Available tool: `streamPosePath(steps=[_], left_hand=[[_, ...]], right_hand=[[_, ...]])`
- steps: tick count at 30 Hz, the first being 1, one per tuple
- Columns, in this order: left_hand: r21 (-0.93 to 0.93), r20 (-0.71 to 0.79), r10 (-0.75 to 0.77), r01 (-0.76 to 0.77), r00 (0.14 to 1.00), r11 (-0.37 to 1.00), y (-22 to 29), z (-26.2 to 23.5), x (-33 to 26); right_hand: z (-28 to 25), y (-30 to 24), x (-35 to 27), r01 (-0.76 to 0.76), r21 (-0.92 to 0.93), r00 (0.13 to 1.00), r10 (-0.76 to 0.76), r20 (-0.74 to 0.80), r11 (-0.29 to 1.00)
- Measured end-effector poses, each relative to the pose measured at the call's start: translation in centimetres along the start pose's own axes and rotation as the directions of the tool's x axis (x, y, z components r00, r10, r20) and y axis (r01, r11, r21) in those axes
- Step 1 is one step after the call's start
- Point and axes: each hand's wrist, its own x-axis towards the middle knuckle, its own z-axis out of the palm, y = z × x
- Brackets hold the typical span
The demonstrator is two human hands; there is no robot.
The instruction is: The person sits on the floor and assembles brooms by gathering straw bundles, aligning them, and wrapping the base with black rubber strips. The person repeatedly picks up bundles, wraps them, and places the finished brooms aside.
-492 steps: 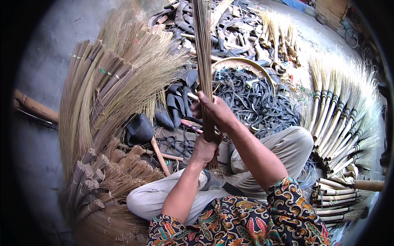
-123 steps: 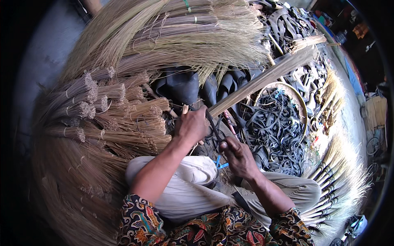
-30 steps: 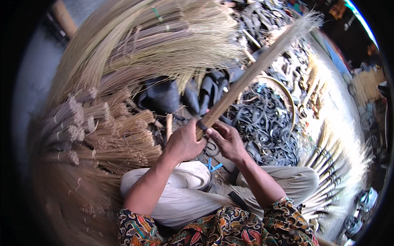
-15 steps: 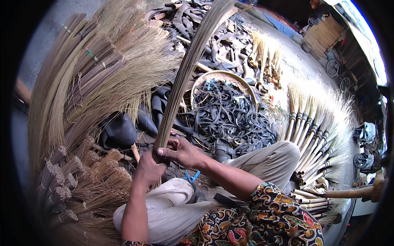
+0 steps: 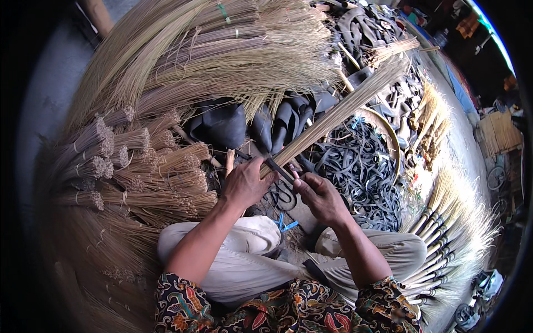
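In my left hand (image 5: 248, 182) is the lower end of a long bundle of broom bristles (image 5: 338, 114), which slants away to the upper right. A black rubber strip (image 5: 280, 170) crosses the bundle just beside my left thumb. My right hand (image 5: 322, 197) pinches the strip's end between thumb and fingers, a little to the right of the bundle. The strip looks taut between the two hands. A loose loop of dark strip (image 5: 284, 197) hangs below them. Where the strip passes behind the bundle is hidden.
Tied bristle bundles (image 5: 222, 61) fill the far left, with more stalk bundles (image 5: 133, 150) nearer. Tangled rubber strips (image 5: 355, 166) lie around a round woven basket (image 5: 395, 145). Finished brooms (image 5: 433, 227) stand at right. Dark rubber sheets (image 5: 219, 123) lie ahead; blue ties (image 5: 286, 223) lie near my legs.
My right hand has moved off the bundle and now draws the rubber strip out to the right. The bundle has tilted over to the right, and the whole view has turned.
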Motion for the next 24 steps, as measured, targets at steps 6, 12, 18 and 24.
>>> streamPosePath(steps=[6, 12, 18, 24], left_hand=[[-0.185, 0.078, -0.086, 0.099, 0.993, 0.978, -0.4, -3.2, 0.3], [-0.768, 0.548, 0.341, 0.298, 0.764, 0.568, 2.5, -2.5, -1.3], [-0.595, 0.384, 0.230, 0.050, 0.894, 0.802, 2.4, -1.6, -1.1], [-0.102, -0.085, 0.170, -0.178, 0.982, 0.979, 1.6, -1.1, -1.2]], right_hand=[[-1.8, -0.2, -3.9, 0.152, -0.009, 0.981, -0.149, 0.127, 0.988], [-3.1, 2.4, 0.8, 0.441, -0.175, 0.897, -0.432, 0.090, 0.880], [-4.4, -1.2, 2.3, 0.425, -0.508, 0.905, -0.364, 0.219, 0.750], [-3.8, -5.4, 1.9, 0.409, -0.638, 0.886, -0.452, 0.106, 0.653]])
